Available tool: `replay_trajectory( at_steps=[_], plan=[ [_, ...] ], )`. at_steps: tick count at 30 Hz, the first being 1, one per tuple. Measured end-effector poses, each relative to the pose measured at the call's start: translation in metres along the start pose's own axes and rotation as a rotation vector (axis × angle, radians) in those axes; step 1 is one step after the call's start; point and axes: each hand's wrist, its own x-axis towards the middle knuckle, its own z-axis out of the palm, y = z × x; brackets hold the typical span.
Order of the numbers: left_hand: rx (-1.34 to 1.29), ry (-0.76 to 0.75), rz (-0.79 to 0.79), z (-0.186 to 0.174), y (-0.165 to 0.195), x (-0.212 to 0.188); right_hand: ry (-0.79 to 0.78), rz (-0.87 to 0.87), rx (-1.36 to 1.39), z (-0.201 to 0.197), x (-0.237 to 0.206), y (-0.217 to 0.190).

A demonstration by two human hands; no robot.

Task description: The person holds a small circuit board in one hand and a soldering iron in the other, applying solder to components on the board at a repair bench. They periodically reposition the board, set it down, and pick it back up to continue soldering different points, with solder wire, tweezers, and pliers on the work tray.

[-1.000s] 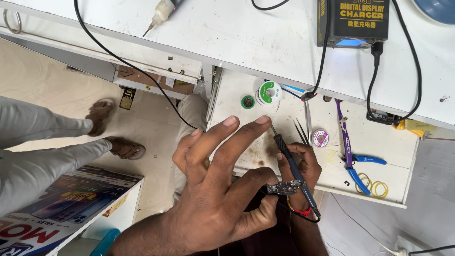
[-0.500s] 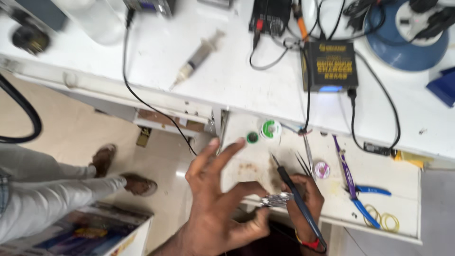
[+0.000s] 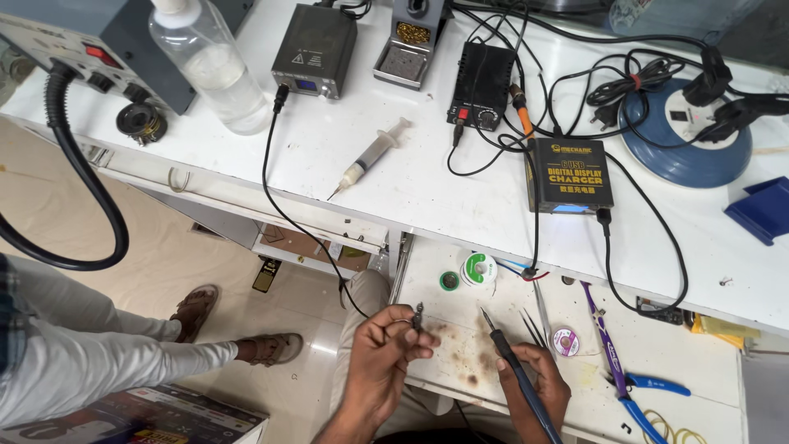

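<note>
My left hand (image 3: 380, 362) pinches a small metal part (image 3: 417, 315) with a thin wire loop, held over the left edge of the stained white pull-out tray (image 3: 460, 349). My right hand (image 3: 538, 386) grips a black soldering iron (image 3: 514, 366), whose tip points up and left over the tray, apart from the part. The two hands are separated by a hand's width.
On the tray lie a green-and-white solder spool (image 3: 477, 269), tweezers (image 3: 536, 327), a small pink spool (image 3: 565, 341) and blue-handled pliers (image 3: 616, 370). The white bench (image 3: 411, 197) above carries a syringe (image 3: 370, 160), a black charger box (image 3: 569, 174), a soldering station (image 3: 315, 51) and a bottle (image 3: 209, 70). Another person's legs (image 3: 107, 353) are at left.
The view has tilted up toward the bench. My left hand was spread over the part beside the right hand; it has since closed on the part and drawn away to the left.
</note>
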Motion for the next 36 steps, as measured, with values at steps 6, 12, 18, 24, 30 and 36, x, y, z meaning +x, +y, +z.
replay_trajectory(
  at_steps=[6,12,18,24,30,36],
  plan=[
    [0.060,0.012,-0.074,0.003,-0.007,0.006,-0.011,-0.075,0.016,0.000,0.002,0.001],
    [0.182,0.031,-0.082,0.010,-0.003,0.006,-0.011,-0.049,0.027,0.001,0.001,0.001],
    [0.346,0.055,-0.096,0.013,-0.005,0.008,-0.012,-0.035,0.058,0.001,0.001,0.003],
    [0.343,0.047,-0.084,0.015,-0.008,0.009,0.001,-0.042,0.026,0.001,0.002,0.004],
    [0.367,0.059,-0.063,0.010,-0.012,0.011,-0.016,-0.001,0.009,0.000,0.003,0.003],
    [0.357,0.052,-0.051,0.004,-0.019,0.012,0.009,0.005,0.039,0.003,0.002,0.002]
  ],
)
